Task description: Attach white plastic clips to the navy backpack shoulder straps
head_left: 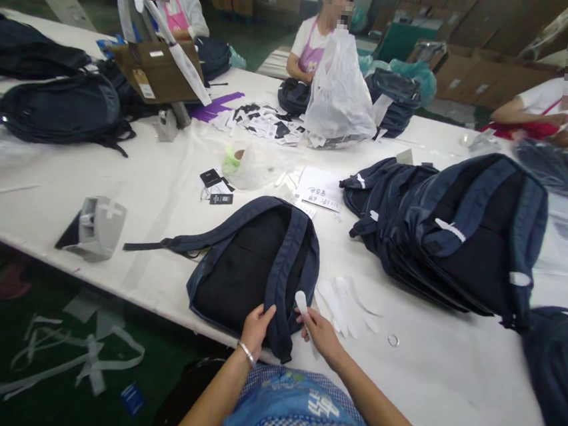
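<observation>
A navy backpack lies on the table in front of me, its black back panel facing up and its shoulder straps towards me. My left hand grips the lower part of the nearer shoulder strap, thumb on top. Just right of that strap, my right hand pinches a white strip with a rounded end pointing up. Several more white strips are spread on the table beyond my right hand. The fingers under the left strap are partly hidden.
Stacked navy backpacks with white strips on their straps stand to the right. A grey tape dispenser sits left, near the edge. Black tags, a metal ring and a plastic bag lie about. Co-workers work across the table.
</observation>
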`<move>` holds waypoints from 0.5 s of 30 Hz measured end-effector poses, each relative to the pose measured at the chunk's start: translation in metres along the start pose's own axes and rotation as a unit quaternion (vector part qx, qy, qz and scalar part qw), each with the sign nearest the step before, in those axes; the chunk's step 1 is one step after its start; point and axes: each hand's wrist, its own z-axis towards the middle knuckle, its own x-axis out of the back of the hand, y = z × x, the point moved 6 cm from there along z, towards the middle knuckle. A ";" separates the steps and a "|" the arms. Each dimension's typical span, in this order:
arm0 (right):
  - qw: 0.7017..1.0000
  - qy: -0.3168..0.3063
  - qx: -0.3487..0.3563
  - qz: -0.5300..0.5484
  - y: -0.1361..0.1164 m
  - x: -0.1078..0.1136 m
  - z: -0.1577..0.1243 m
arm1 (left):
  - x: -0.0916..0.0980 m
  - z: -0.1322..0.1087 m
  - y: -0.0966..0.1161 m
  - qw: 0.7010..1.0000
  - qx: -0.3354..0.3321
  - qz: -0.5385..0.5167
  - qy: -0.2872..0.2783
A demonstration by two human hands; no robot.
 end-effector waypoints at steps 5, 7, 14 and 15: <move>0.996 -0.068 -0.031 -0.047 -0.002 -0.001 0.003 | 0.002 -0.002 0.005 1.000 -0.010 -0.028 0.003; 0.992 -0.100 -0.036 -0.066 -0.005 -0.007 0.009 | 0.002 -0.004 0.009 1.000 -0.018 -0.024 0.009; 0.981 -0.134 -0.015 -0.137 -0.022 -0.025 0.047 | 0.006 -0.012 0.023 0.997 -0.059 0.007 0.042; 0.980 -0.142 -0.016 -0.142 -0.023 -0.027 0.052 | 0.005 -0.013 0.023 0.997 -0.062 0.009 0.042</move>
